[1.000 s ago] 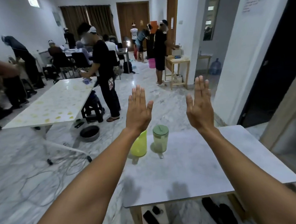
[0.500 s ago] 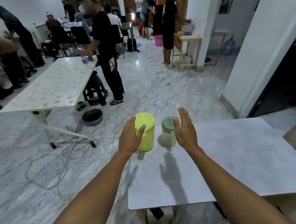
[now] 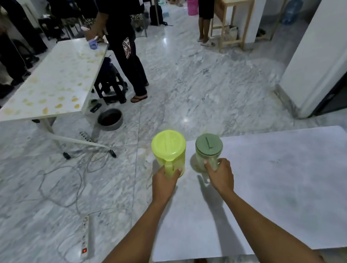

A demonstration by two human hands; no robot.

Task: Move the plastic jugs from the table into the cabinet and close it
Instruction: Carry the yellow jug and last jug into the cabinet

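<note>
Both hands, half a second ago spread open beside the jugs, are now gripping the handles. The left hand (image 3: 165, 182) is curling around the yellow-green jug (image 3: 168, 152); the right hand (image 3: 221, 175) is closing on the clear green-lidded jug (image 3: 208, 152). Both jugs are standing upright at the table (image 3: 275, 186)'s far left corner.

dim indoor light | arm shadows on table (image 3: 275, 186) | floor (image 3: 185, 120) glare | edges blurred, wide-angle bowed
</note>
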